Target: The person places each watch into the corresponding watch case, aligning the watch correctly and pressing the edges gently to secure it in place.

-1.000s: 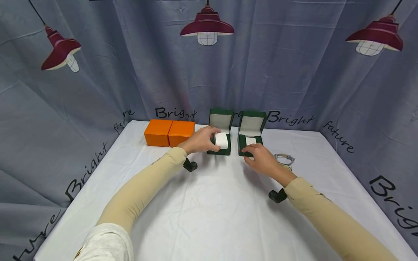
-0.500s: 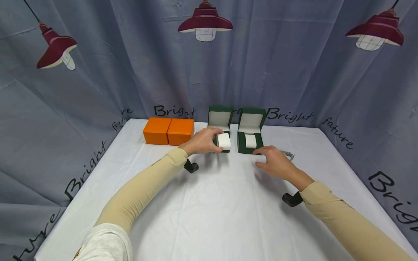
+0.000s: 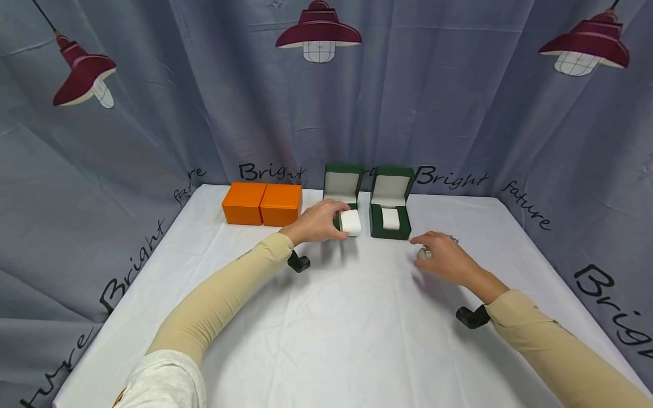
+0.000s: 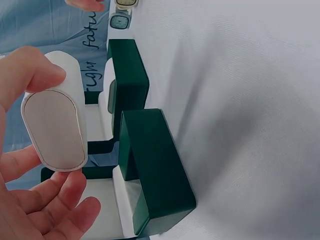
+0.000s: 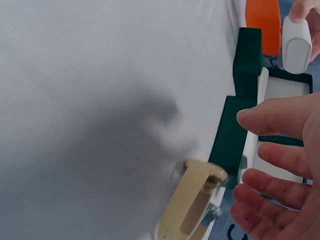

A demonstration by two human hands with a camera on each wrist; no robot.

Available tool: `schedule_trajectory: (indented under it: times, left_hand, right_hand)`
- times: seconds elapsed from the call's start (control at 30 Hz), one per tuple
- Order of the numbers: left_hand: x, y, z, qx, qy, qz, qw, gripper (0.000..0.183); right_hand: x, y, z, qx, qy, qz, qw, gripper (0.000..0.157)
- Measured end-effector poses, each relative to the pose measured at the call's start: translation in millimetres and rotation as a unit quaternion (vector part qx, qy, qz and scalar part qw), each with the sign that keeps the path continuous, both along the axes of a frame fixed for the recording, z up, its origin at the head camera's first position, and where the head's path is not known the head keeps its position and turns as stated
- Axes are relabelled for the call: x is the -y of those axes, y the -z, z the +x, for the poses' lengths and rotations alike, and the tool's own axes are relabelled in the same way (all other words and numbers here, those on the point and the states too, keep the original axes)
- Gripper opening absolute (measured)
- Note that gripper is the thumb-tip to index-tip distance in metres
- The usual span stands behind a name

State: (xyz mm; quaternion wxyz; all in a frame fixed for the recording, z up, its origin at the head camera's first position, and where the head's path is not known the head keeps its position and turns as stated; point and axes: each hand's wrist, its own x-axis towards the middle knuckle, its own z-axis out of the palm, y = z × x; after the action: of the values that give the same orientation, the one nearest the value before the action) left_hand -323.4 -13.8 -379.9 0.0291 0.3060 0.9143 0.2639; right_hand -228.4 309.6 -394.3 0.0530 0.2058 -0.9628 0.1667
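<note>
In my left hand (image 3: 318,220) is a white watch cushion (image 3: 350,222), pinched between thumb and fingers above the left green watch box (image 3: 342,185). The left wrist view shows this cushion (image 4: 54,125) end-on, with the opened box (image 4: 162,172) below. Beside it stands the right green watch box (image 3: 376,225), lid up, with another white cushion (image 3: 390,219) seated inside. My right hand (image 3: 449,258) hovers to the right of that box, fingers spread and holding nothing. Close to those fingers is a gold-toned watch (image 5: 187,202). A silver watch (image 4: 120,21) lies behind it, mostly hidden in the head view.
Two orange boxes (image 3: 244,204) sit side by side at the back left of the white-covered table (image 3: 326,334). A grey-blue curtain (image 3: 433,113) printed with lamps hangs behind the table. A black camera mount (image 3: 473,317) juts from the right wrist.
My right hand has left the right box and moved right and nearer, uncovering its cushion, toward the watches. The left hand has drawn its cushion slightly right, up out of the left box.
</note>
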Motion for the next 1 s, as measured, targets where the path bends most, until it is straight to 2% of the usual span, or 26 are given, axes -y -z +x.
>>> schedule_trajectory:
  times: [0.23, 0.53, 0.8, 1.0]
  left_hand:
    - [-2, 0.7, 2.6, -0.01, 0.001, 0.001, 0.9999, 0.062]
    - [-6, 0.4, 6.0, -0.017, 0.007, 0.0, 0.9998, 0.062]
    - [-9, 0.9, 9.7, -0.011, 0.012, -0.006, 0.9998, 0.06]
    - [-9, 3.0, 11.2, -0.012, 0.009, -0.012, 0.9998, 0.062]
  right_hand:
    - [-12, 5.1, 3.4, 0.025, 0.033, 0.003, 0.999, 0.045]
    - [-20, 16.1, -0.1, 0.014, 0.039, 0.0, 0.999, 0.044]
    - [-22, 26.0, -5.7, 0.042, 0.048, -0.009, 0.998, 0.044]
    - [-20, 28.2, -7.8, 0.046, 0.043, -0.016, 0.998, 0.041]
